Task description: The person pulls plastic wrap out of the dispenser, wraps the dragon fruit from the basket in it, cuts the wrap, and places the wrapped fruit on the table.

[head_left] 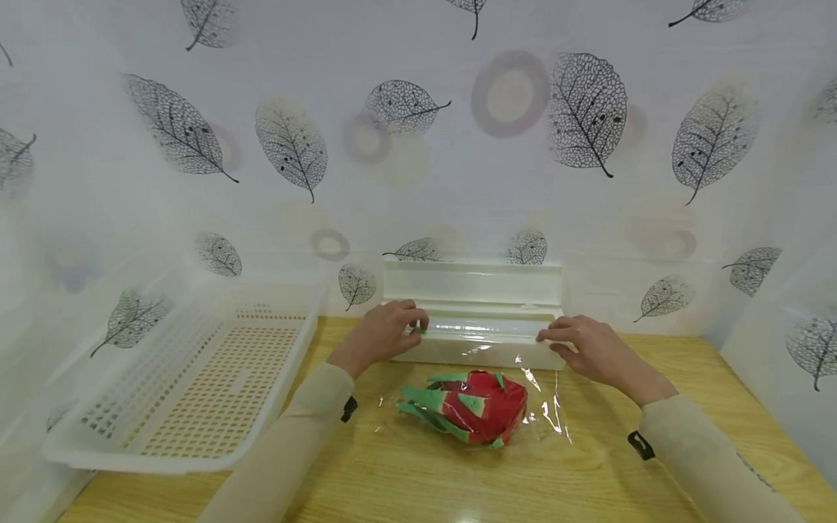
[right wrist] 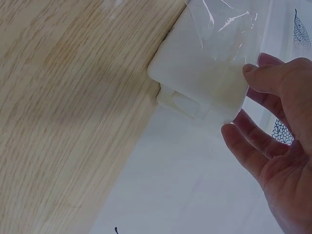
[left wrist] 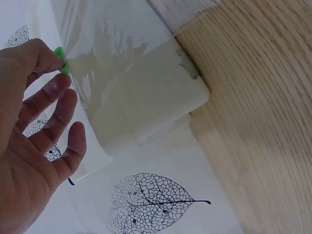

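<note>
A white cling film dispenser (head_left: 480,354) stands on the table against the back, its lid (head_left: 472,283) raised and a film roll (head_left: 477,325) inside. Clear film runs from its front edge over a red dragon fruit (head_left: 493,410) with green scales. My left hand (head_left: 387,330) pinches a small green slider (left wrist: 61,60) between thumb and forefinger at the left of the dispenser's front edge; its other fingers are loosely bent. At the right end, my right hand (head_left: 591,350) grips that same edge, thumb in front and forefinger behind (right wrist: 270,59).
A white perforated basket (head_left: 304,356) sits to the left. Leaf-printed sheeting (head_left: 445,196) hangs behind and at both sides of the wood-grain table (head_left: 418,490). Loose film spreads shiny and wrinkled right of the fruit.
</note>
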`<state>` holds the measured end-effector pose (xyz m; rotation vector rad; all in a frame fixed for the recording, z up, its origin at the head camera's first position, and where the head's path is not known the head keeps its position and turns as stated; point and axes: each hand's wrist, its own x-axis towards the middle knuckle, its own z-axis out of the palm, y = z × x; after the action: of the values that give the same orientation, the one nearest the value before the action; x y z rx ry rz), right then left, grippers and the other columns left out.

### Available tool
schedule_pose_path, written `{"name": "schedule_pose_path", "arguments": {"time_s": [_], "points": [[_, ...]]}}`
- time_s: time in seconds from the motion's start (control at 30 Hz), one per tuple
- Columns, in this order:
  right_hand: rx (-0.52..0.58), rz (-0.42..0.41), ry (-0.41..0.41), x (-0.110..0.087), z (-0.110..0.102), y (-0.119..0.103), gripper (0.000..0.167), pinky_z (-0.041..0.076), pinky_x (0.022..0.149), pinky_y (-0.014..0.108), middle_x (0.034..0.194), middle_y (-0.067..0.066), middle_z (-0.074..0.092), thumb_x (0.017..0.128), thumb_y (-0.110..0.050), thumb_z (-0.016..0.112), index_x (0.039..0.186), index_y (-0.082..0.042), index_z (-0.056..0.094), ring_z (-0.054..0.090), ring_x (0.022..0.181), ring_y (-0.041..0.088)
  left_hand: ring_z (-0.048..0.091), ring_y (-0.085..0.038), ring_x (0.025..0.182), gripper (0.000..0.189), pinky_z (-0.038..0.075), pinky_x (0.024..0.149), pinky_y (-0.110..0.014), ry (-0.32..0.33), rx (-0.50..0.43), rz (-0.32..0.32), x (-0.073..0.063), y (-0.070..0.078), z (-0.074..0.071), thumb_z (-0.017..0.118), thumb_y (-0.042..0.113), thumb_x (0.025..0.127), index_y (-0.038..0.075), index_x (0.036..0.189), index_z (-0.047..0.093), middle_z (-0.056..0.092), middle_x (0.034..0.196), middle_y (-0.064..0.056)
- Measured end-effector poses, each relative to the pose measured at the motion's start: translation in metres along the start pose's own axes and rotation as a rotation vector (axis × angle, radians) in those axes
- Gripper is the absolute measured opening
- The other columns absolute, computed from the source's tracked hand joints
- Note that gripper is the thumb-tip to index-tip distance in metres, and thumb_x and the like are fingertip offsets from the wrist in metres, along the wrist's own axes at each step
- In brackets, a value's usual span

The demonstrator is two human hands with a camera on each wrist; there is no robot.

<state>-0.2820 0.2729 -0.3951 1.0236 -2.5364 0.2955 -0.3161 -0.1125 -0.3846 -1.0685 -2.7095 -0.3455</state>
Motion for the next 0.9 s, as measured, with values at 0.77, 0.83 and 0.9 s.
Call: {"name": "schedule_pose_path", "arguments": {"time_s": [0.77,0.83,0.9], "points": [[0.002,0.006,-0.004,-0.0012,0.0018,0.001,0.03,0.06,0.076,0.05,0.105,0.006,0.076,0.083,0.0,0.078,0.108,-0.016,0.078,0.072,0.1,0.037,0.06,-0.012,0.079,0.012,0.049,0.066,-0.021,-0.002,-0.003,-0.014,-0.0037,-0.0016,-0.0009,0.067,0.015,0.093,0.018,0.104,0.071,0.066,0.094,0.001],[-0.001,0.005,-0.002,-0.0009,0.0014,0.0009,0.029,0.06,0.075,0.05,0.105,0.006,0.076,0.083,0.0,0.078,0.108,-0.016,0.078,0.072,0.099,0.036,0.059,-0.011,0.079,0.012,0.049,0.066,-0.021,-0.002,-0.003,-0.016,-0.0034,-0.0018,-0.0006,0.067,0.015,0.093,0.018,0.104,0.071,0.066,0.094,0.001],[-0.002,0.006,-0.003,-0.0008,0.001,0.0008,0.029,0.06,0.075,0.05,0.105,0.006,0.076,0.083,0.0,0.078,0.108,-0.016,0.078,0.072,0.099,0.036,0.059,-0.011,0.079,0.012,0.049,0.066,-0.021,-0.003,-0.006,-0.017,-0.0033,-0.002,-0.0005,0.067,0.015,0.093,0.018,0.104,0.071,0.066,0.094,0.001]]}}
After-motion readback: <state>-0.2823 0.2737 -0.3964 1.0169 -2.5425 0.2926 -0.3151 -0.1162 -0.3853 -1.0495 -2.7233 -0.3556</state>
